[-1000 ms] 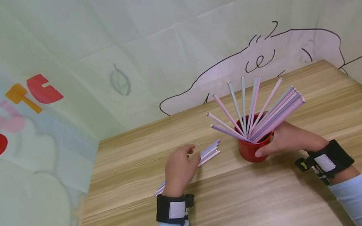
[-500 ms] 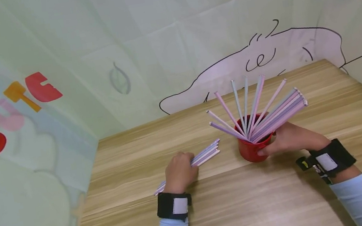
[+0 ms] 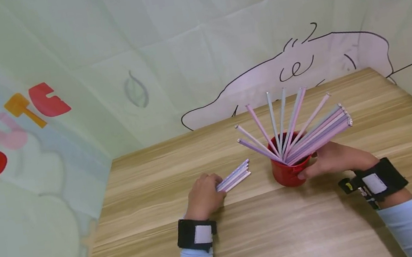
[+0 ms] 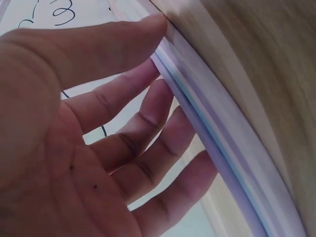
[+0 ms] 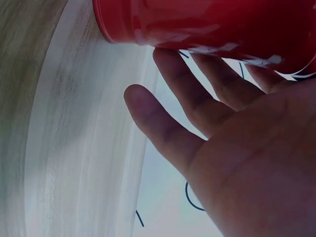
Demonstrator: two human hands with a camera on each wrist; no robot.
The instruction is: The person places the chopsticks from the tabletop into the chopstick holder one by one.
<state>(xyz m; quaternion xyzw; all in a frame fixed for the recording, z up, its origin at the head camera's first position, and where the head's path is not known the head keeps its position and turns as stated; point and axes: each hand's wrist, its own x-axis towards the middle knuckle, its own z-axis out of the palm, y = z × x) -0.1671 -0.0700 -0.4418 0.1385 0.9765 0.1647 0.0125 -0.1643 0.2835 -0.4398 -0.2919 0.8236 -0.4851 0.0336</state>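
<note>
My left hand [image 3: 203, 197] pinches a small bundle of thin pastel pencils [image 3: 234, 177] low over the table, left of the cup. In the left wrist view, the thumb lies on one side of the bundle [image 4: 212, 128] and curled fingertips touch the other; the bundle's near end is hidden by the hand in the head view. My right hand [image 3: 332, 160] holds a red cup [image 3: 289, 173] by its side, thumb in front. Right fingers also touch the cup [image 5: 197, 22] in the right wrist view. Several pastel pencils [image 3: 316, 132] fan out of it, most leaning right.
The wood-grain table [image 3: 286, 236] extends around both hands. Behind it hangs a pale printed cloth [image 3: 167, 85] with line drawings, meeting the table's back edge. Another printed cloth [image 3: 22, 209] closes off the left side.
My left hand has come down on the pencil bundle and taken hold of it; the bundle's near end has gone behind the hand. The pencils in the cup have shifted slightly right.
</note>
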